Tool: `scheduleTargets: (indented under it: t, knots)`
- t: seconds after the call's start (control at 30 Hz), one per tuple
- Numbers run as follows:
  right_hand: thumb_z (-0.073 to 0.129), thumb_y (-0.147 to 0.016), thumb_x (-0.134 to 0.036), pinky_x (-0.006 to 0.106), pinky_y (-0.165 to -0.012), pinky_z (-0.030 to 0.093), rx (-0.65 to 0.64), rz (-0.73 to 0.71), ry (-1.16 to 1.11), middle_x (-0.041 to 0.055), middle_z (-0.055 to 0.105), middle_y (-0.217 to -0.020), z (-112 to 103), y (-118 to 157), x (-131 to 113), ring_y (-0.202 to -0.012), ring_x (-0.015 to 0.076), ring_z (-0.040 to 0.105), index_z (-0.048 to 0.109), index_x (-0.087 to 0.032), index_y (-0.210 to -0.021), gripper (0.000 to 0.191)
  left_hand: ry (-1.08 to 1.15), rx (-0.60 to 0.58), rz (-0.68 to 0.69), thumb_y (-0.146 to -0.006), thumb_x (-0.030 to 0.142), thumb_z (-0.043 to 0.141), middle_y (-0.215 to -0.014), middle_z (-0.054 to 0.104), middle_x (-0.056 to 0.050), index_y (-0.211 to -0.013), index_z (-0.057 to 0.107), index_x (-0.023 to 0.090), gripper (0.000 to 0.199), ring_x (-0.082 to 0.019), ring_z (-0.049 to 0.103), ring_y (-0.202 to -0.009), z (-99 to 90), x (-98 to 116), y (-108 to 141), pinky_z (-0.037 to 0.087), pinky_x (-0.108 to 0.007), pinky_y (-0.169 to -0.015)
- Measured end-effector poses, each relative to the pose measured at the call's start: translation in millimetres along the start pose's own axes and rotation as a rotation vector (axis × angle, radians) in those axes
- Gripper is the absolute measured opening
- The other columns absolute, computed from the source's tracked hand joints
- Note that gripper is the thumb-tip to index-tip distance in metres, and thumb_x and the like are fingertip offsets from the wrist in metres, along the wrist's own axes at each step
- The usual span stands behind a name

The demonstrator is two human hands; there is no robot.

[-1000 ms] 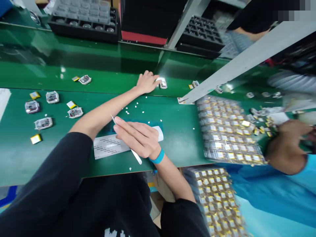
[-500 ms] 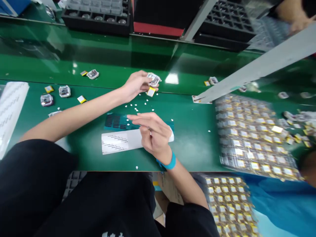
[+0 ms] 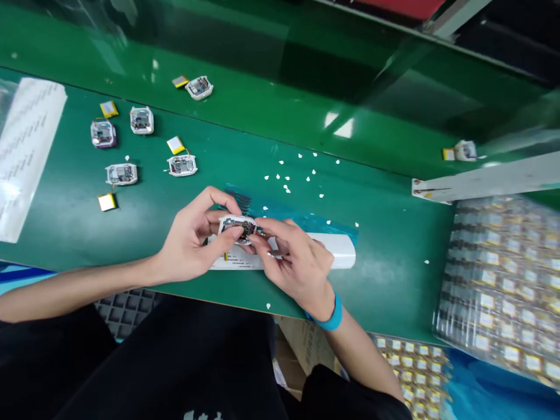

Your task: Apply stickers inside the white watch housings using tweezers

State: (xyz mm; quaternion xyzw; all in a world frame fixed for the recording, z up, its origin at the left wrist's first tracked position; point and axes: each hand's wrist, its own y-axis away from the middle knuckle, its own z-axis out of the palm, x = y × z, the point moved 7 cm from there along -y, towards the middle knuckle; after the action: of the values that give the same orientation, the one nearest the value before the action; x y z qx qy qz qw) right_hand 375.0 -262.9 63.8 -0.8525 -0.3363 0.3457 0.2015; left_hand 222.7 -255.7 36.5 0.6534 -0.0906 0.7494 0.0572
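My left hand (image 3: 188, 242) is closed round a white watch case (image 3: 237, 223) with its circuit board and small parts facing up. At the case's right end, the thumb and fingers of my right hand (image 3: 301, 256) pinch its edge. A thin metallic tip shows under the right fingers; I cannot make out what it belongs to. Part of a yellow-edged battery (image 3: 226, 256) hangs below the case. Beneath both hands lies a white printed strip (image 3: 332, 248), with a blue film (image 3: 242, 201) bearing dark pieces behind it.
To the left lie several open watch cases (image 3: 142, 121) and batteries (image 3: 175, 145). Small white tabs (image 3: 287, 178) are scattered beyond my hands. Stacked clear trays (image 3: 499, 280) hold battery units at right, near a white metal post (image 3: 490, 175). A white sheet (image 3: 30, 151) lies far left.
My left hand has brought the watch case from the back of the bench towards me. My right hand has closed in on it. The view has shifted left and closer to the bench.
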Motion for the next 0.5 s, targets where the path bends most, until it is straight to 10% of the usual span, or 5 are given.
scheduleTargets:
  t: [0.5]
  knots:
    - [0.062, -0.1, -0.008, 0.024, -0.055, 0.055, -0.206, -0.082, 0.084, 0.0012, 0.08, -0.096, 10, 6, -4, -0.075, 0.0118, 0.075, 0.067, -0.017, -0.119, 0.022, -0.393, 0.052, 0.075, -0.095, 0.009, 0.06, -0.077, 0.077, 0.002, -0.106, 0.066, 0.015, 0.014, -0.009, 0.077, -0.063, -3.0, 5, 8, 0.06, -0.01, -0.063]
